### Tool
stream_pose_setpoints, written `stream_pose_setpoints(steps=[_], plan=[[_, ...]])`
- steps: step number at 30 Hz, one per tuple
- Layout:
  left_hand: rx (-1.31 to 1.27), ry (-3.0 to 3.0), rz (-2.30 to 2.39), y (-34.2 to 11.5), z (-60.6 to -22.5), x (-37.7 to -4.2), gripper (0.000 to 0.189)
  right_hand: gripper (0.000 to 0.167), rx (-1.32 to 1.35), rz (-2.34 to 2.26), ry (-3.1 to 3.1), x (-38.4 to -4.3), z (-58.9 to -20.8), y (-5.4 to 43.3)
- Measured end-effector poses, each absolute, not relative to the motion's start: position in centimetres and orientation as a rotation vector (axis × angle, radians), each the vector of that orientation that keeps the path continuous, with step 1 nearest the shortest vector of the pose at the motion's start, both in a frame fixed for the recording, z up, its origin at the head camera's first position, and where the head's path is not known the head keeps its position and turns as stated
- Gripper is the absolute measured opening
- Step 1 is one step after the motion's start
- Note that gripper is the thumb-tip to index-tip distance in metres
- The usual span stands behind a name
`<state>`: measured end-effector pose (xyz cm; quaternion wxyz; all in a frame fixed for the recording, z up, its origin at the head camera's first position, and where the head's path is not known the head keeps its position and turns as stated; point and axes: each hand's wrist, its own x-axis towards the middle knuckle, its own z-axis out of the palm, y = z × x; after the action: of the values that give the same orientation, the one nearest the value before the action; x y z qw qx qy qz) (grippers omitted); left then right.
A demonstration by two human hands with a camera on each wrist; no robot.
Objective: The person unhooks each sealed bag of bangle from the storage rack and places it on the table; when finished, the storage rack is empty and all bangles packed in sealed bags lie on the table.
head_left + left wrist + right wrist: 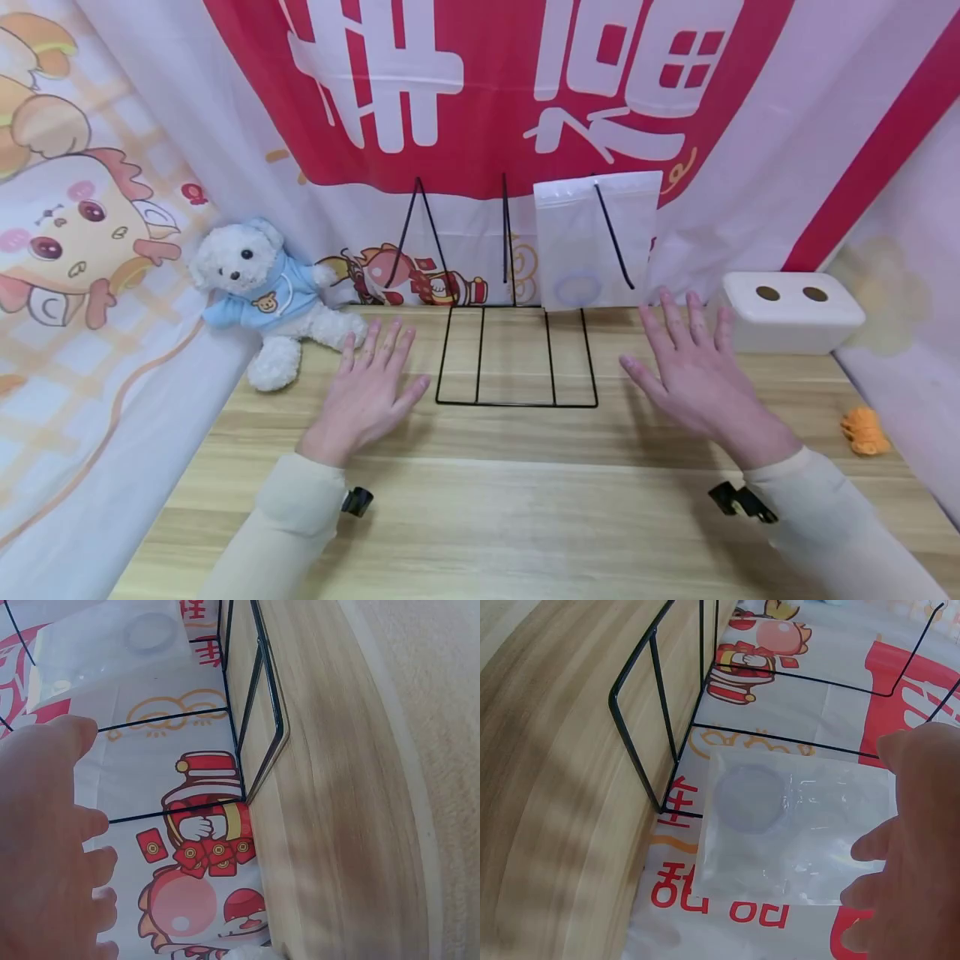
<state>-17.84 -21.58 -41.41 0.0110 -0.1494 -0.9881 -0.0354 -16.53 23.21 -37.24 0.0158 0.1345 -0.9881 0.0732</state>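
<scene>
A black wire rack (517, 405) stands at the back middle of the table, its base frame lying on the wood and its upright hooks leaning against the cloth. From its right hook hangs a clear plastic zip bag (592, 242) with a faint ring-shaped thing inside, also seen in the right wrist view (802, 825). My left hand (367, 396) is spread palm down over the table, left of the rack, holding nothing. On the rack's right, my right hand (693, 375) is likewise spread with straight fingers and holds nothing; its fingertips are near the bag's lower right.
A white teddy bear (281, 287) in a blue hoodie sits at the back left, close to my left fingertips. At the back right stands a white box (795, 312) with two round holes. An orange hair-clip-like object (866, 431) lies near the table's right edge.
</scene>
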Motion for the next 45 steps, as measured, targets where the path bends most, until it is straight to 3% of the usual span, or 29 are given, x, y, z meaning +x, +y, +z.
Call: stream_pose_setpoints(steps=[10, 22, 31, 39, 45], plan=[[-0.542, -3.051, -0.143, -22.4, -41.3, -18.1, 0.082, 0.079, 0.475, 0.393, -2.938, -17.8, -36.5, 23.6], [-0.549, -3.021, -0.346, -22.8, -41.3, -18.6, 0.058, 0.037, 0.436, 0.600, -2.703, -19.2, -35.4, 25.3], [-0.588, -3.147, -0.451, -23.6, -42.9, -20.0, 0.045, 0.033, 0.364, 0.891, -2.685, -22.0, -35.1, 26.5], [-0.765, -3.201, -0.470, -23.5, -44.1, -21.1, 0.062, 0.053, 0.113, 1.213, -2.671, -24.3, -34.7, 27.2], [-0.835, -3.261, -0.487, -23.3, -44.8, -21.6, 0.076, 0.055, 0.024, 1.358, -2.547, -26.1, -34.3, 27.3]])
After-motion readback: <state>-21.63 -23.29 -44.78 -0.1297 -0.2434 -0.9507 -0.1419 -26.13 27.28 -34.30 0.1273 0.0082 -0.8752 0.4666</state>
